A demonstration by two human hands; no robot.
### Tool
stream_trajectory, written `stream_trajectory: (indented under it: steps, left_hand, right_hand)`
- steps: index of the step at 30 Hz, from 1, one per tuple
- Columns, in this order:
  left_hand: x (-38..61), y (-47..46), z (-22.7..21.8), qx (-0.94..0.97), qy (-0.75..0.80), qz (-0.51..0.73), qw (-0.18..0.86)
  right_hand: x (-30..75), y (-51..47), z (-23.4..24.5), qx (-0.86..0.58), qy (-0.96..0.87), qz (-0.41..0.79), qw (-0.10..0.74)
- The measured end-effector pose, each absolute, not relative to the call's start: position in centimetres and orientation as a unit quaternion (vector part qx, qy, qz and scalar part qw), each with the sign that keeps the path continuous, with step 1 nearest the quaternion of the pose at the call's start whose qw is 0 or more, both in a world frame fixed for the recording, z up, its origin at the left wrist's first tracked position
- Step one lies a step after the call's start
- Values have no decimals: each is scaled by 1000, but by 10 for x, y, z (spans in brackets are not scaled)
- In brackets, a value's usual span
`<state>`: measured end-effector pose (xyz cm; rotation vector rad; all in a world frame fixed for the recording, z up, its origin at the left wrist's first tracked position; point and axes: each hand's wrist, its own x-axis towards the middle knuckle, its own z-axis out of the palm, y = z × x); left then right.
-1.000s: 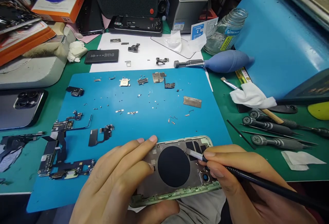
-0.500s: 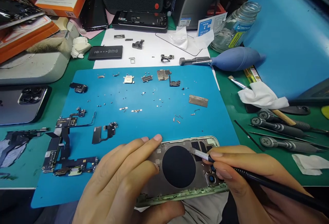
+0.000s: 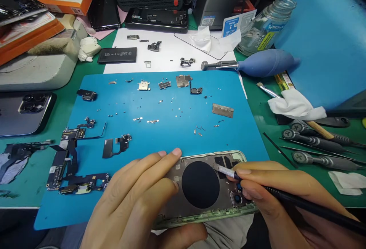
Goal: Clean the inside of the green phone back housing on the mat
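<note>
A phone housing (image 3: 197,211) with a pale green frame lies tilted near the mat's front edge, its grey inner side facing up. A large black disc (image 3: 200,184) covers its middle. My left hand (image 3: 137,199) grips the left end, with fingers over the top and the thumb below. Pinched in my right hand (image 3: 274,199) is a slim black-handled blade tool (image 3: 297,202) with a pale textured collar. Its flat tip touches the inner surface beside the disc, near some black patches (image 3: 221,162). The camera opening (image 3: 237,198) sits just below the tool.
Phone parts and tiny screws are scattered over the blue mat (image 3: 160,138). A logic board assembly (image 3: 57,169) lies at left, near a dark phone (image 3: 25,111). On the right are screwdrivers (image 3: 320,161), a blue air blower (image 3: 265,63) and a glass jar (image 3: 267,26).
The view has shifted slightly, so most things sit a little differently in the picture. Both hands keep their grips, and the tool tip stays at nearly the same spot beside the disc.
</note>
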<state>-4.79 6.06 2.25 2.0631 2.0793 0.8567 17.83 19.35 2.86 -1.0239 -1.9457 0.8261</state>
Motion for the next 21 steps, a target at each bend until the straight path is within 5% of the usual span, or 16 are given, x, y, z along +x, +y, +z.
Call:
stream_trajectory:
  steps: [21]
  left_hand:
    - [-40,61,25,649,691,311,68]
  right_hand:
    - [179,193,25,-395,-763,320,399]
